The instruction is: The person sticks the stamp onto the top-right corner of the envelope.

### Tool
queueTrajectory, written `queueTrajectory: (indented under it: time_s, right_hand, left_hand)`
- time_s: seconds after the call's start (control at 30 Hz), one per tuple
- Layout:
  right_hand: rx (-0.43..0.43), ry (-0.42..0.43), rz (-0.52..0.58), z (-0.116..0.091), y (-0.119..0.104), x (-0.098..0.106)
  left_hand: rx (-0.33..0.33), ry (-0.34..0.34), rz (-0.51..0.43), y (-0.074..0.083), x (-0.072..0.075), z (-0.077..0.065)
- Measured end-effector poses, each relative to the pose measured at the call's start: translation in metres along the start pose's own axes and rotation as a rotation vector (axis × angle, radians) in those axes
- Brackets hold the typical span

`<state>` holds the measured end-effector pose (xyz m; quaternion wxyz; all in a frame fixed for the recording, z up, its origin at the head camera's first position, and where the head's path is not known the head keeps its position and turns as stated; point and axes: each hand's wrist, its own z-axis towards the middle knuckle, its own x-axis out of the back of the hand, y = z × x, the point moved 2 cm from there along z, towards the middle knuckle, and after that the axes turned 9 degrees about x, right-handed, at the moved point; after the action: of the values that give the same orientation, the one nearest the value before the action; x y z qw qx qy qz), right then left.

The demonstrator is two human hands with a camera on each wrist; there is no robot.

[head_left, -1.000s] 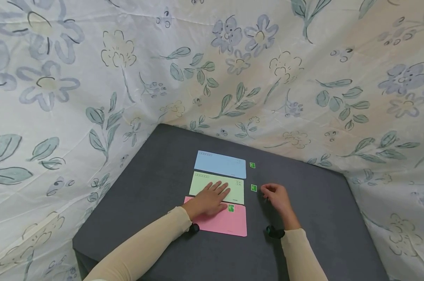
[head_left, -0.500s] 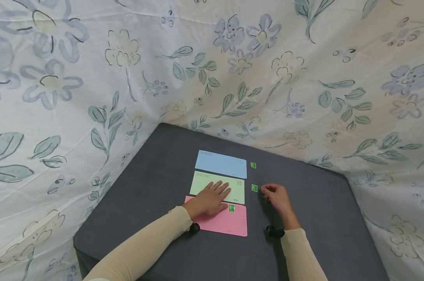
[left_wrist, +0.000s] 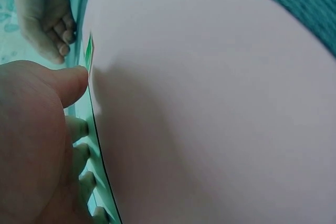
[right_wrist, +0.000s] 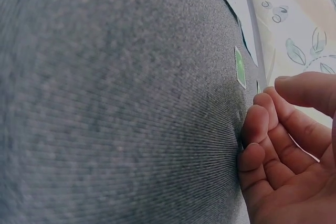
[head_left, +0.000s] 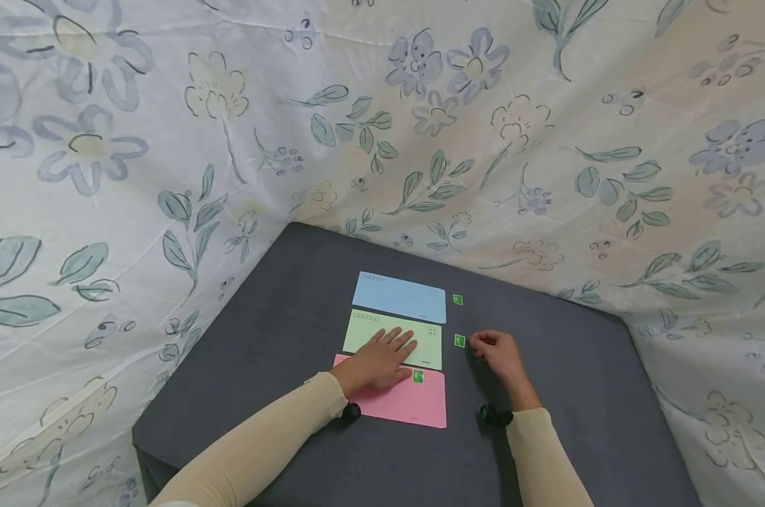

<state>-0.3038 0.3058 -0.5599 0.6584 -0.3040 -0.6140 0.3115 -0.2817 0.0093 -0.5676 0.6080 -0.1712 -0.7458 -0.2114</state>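
The empty left hand (head_left: 376,360) spreads across the green envelope (head_left: 427,347). Right of it, by a stamp (head_left: 460,341), the right hand (head_left: 499,355) curls loosely, empty.

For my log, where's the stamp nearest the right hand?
In the head view, the stamp lies between the right edge of the green envelope and the right hand.

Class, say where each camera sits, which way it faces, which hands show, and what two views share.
Head: on the head, facing forward and down at the tabletop; left hand, right hand and sleeves show.
Left wrist: on that wrist, facing across the pink envelope; left hand close, right hand beyond.
Right wrist: on that wrist, facing across the tabletop; right hand only.
Shared by head and left wrist: the green stamp on the pink envelope.
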Motion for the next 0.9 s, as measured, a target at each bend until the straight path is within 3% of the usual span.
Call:
queueTrajectory:
  time_s: [0.9]
  right_hand:
    - [-0.004,-0.021,-0.059,0.013,0.003,-0.001]
  left_hand:
    - [-0.003,0.009,0.008,0.001,0.002,-0.001]
